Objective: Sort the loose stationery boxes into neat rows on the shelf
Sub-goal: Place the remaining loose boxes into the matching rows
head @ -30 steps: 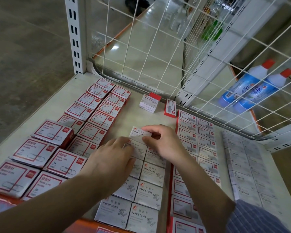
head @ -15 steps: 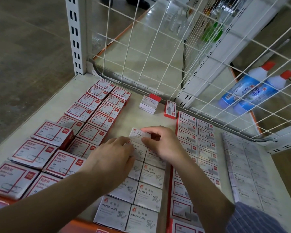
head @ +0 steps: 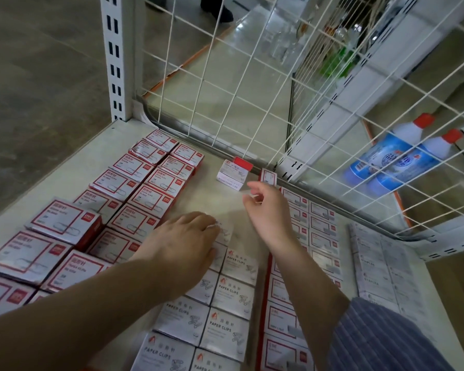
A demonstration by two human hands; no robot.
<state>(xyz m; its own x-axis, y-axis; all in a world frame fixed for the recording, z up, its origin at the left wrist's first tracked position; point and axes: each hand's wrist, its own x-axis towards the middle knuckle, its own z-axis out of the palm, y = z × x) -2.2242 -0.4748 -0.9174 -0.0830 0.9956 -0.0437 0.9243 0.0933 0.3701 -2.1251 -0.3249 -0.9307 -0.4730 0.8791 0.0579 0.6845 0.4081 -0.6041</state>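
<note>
We took the loose paper-clip box (head: 234, 173), white with a red end, as our landmark; it stood alone on the shelf (head: 73, 167) near the foot of the wire grid (head: 225, 84). Just right of it a small red box (head: 268, 177) stood on its side. Our right hand (head: 265, 210) hung in the air just in front of the loose box, apart from it, its fingers loosely curled and holding nothing. Further in front and a little left, our left hand (head: 182, 242) lay flat, fingers relaxed, pressing on the far end of a double row of white paper-clip boxes (head: 225, 298) that ran toward us. Left of the loose box two rows of red-bordered boxes (head: 156, 180) lay side by side, with larger ones (head: 62, 220) nearer us. Right of the white rows lay rows of red boxes (head: 316, 236), and beyond those, pale staple boxes (head: 378, 263). Behind the grid, well to the right of the loose box, two blue bottles (head: 402, 156) with red caps lay tilted.
</note>
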